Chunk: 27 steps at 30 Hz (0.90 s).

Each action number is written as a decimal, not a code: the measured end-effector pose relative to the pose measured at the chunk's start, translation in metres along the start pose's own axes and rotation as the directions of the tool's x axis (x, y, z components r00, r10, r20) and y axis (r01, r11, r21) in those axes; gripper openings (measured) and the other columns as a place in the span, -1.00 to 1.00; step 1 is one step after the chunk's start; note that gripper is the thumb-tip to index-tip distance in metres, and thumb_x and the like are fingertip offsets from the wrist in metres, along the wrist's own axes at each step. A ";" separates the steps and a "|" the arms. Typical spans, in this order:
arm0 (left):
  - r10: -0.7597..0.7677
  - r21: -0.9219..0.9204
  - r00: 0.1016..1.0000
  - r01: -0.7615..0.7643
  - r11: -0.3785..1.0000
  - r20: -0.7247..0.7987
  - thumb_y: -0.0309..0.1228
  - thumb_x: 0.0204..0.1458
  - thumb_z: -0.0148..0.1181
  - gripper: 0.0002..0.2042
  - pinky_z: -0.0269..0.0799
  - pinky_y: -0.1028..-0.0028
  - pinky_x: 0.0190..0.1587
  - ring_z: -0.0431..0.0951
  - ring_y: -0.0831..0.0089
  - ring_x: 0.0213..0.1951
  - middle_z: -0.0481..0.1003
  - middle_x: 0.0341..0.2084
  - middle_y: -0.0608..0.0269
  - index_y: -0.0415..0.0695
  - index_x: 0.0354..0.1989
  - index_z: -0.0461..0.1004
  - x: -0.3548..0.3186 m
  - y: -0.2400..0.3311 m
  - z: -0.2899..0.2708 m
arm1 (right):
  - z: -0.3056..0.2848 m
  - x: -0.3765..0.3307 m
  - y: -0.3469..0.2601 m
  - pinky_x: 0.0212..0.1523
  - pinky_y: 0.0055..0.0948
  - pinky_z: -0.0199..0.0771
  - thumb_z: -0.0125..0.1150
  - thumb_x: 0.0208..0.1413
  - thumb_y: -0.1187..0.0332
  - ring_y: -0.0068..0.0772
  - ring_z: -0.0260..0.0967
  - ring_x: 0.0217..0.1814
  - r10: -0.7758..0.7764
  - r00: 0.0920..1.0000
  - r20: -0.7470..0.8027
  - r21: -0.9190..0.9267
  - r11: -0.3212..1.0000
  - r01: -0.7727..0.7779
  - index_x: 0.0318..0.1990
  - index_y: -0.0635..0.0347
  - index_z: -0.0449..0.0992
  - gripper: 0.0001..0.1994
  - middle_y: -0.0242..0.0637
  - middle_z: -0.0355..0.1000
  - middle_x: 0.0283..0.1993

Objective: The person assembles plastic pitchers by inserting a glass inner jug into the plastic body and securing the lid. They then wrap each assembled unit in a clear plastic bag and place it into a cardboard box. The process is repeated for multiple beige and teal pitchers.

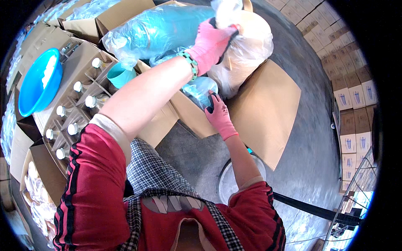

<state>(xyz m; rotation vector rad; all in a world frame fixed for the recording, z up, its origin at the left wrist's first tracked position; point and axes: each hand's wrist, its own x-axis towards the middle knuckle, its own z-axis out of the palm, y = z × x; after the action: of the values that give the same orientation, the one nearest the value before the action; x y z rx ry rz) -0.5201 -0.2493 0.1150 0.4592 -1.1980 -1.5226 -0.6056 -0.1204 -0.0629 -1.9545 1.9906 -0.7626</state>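
The left arm extends forward and up across the open cardboard box (268, 104); the left hand (213, 42), in a pink glove, is clamped on the neck of a large clear plastic bag (251, 46) standing in the box. The right hand (218, 115), forearm raised, pinches a small blue-tinted plastic bag (199, 90) at the box edge.

Grey concrete floor (310, 142) hemmed by stacked cartons

Rows of stacked cardboard boxes (354, 100) line the right side; a wire rack (356, 201) stands at lower right, and bright light glares off the floor (293, 228) there.
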 end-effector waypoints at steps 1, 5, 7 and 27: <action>-0.068 -0.033 0.997 0.067 0.997 -0.039 -0.43 -0.28 0.32 -0.62 0.40 0.49 -0.30 0.46 0.45 -0.39 0.47 -0.36 0.15 -0.27 -0.24 0.40 0.002 -0.008 0.007 | -0.001 -0.001 0.002 0.07 -0.23 0.17 0.19 -0.23 0.37 0.00 0.10 0.08 -0.008 1.000 -0.010 -0.010 1.000 0.008 -0.06 0.37 0.21 -0.48 -0.03 0.15 0.06; -0.047 0.298 0.998 0.034 0.954 0.034 -0.39 -0.24 0.27 -0.61 0.38 0.47 -0.26 0.44 0.48 -0.32 0.47 -0.33 0.16 -0.30 -0.21 0.38 0.001 -0.068 0.004 | 0.007 0.001 0.004 0.07 -0.22 0.16 0.18 -0.23 0.37 0.01 0.10 0.08 0.004 1.000 -0.020 -0.014 1.000 -0.004 -0.06 0.35 0.22 -0.50 0.00 0.16 0.04; -0.091 0.310 0.995 0.072 0.948 0.047 -0.39 -0.24 0.26 -0.61 0.37 0.48 -0.25 0.44 0.49 -0.31 0.47 -0.32 0.16 -0.30 -0.20 0.38 -0.008 -0.091 0.006 | 0.007 0.000 0.001 0.07 -0.20 0.14 0.17 -0.23 0.38 0.04 0.10 0.07 0.023 0.998 -0.066 -0.077 0.997 -0.028 -0.07 0.33 0.22 -0.51 0.02 0.16 0.03; -0.322 0.922 0.947 0.109 0.371 0.017 -0.38 -0.15 0.15 -0.61 0.17 0.29 0.04 0.27 0.10 -0.02 0.29 -0.09 -0.01 -0.23 -0.11 0.30 -0.348 0.040 -0.229 | 0.006 0.005 0.006 -0.02 -0.26 0.22 0.22 -0.17 0.20 -0.02 0.23 -0.04 0.125 0.972 -0.199 0.386 0.922 -0.040 -0.13 0.30 0.34 -0.54 -0.02 0.31 -0.11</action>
<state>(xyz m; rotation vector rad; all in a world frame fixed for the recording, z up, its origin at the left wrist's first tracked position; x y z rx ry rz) -0.2015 -0.0341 -0.0508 1.2785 -2.2056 -0.9530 -0.6079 -0.1268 -0.0694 -1.6084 1.8496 -1.2834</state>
